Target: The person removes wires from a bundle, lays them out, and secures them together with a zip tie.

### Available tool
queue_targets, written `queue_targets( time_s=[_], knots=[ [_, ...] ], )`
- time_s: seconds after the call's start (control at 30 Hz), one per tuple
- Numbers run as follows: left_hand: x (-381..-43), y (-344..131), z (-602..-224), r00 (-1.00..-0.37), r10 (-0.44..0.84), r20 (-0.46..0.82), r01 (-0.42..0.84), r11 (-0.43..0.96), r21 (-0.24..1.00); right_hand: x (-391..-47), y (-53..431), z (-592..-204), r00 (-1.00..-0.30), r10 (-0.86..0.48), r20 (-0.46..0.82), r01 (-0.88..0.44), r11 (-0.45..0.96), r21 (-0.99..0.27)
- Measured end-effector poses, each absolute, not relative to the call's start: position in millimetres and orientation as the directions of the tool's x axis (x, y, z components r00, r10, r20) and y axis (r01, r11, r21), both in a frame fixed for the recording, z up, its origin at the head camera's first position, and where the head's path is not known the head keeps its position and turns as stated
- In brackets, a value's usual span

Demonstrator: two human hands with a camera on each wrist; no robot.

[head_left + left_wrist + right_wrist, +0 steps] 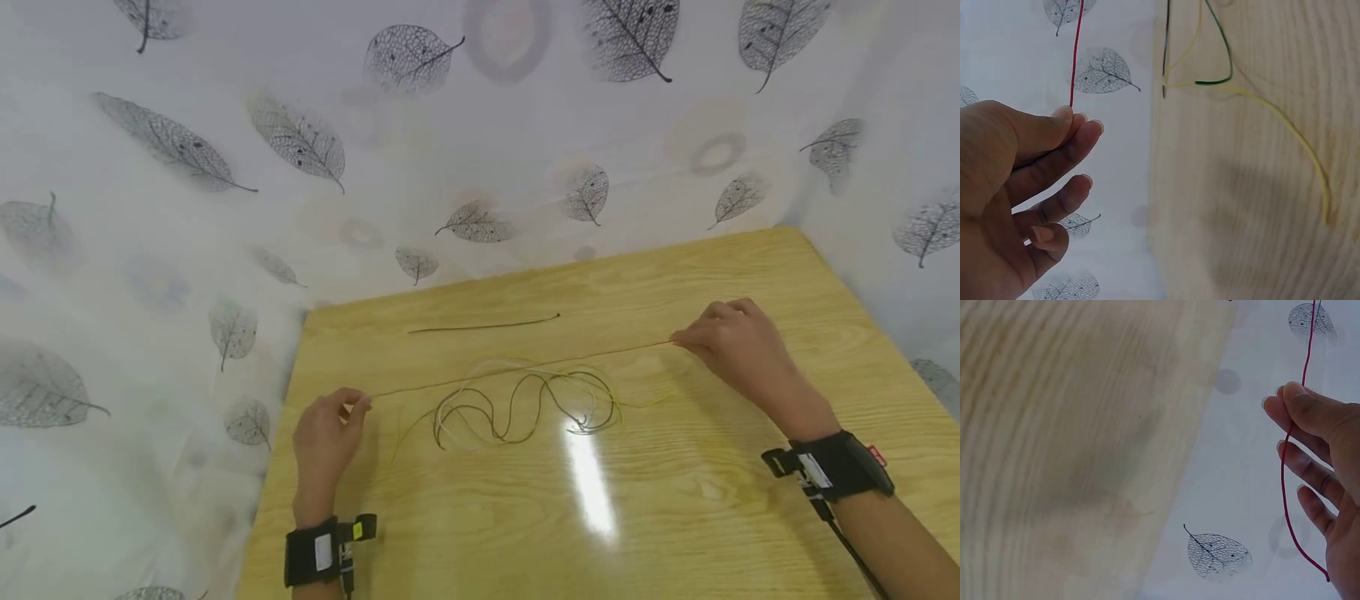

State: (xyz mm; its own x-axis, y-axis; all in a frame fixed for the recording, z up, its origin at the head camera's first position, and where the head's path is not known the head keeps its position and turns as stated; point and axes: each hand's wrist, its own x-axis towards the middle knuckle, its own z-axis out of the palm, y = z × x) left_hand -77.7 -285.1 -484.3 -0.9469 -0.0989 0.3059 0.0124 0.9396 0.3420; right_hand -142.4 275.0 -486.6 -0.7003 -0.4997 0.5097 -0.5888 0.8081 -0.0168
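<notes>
Red string point(519, 370) stretched from side to side in front of you, and you had one end of it in each hand. Your left grip point(326, 433) pinched it between the thumb and the pointing finger, with the other fingers bent loosely. Your right grip point(742, 354) pinched it too, thumb against fingers. Past that right pinch, a loose tail bent down by your palm (you could see it best from the right wrist). From the left wrist, no tail showed beyond your left pinch.

Between your two hands, the string ran almost straight. Its long way went across you, with a small slant: the right end was farther out, and the left end was closer to you. So from your left grip the string went off to the right, and from your right grip it went off to the left. It looked held up over the wooden counter point(465, 533), not lying on it.

Seen from your head, the string crossed the far edge of the pile of loose strings point(539, 404); most of that pile lay on your side of it. One dark string point(483, 327) lay by itself on the far side, apart from the red one and pointing nearly the same way. Your left grip looked a little nearer to that dark string than your right grip did.
</notes>
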Motion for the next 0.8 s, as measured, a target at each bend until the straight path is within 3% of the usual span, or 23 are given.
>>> queue_targets(
  time_s=[0.23,0.4,0.8],
  knots=[
    [-78,-284,-500,-0.978,-0.074,0.197,0.009,0.921,0.389,-137,261,-512,-0.797,-0.500,0.338,-0.558,0.824,-0.097],
    [-76,-276,-504,-0.996,-0.031,0.088,0.011,0.896,0.443,-135,249,-519,-0.825,-0.498,0.267,-0.549,0.819,-0.166],
    [-74,-268,-518,-1.000,0.007,-0.021,-0.004,0.883,0.470,-130,231,-525,-0.859,-0.489,0.154,-0.513,0.821,-0.251]
  ],
)
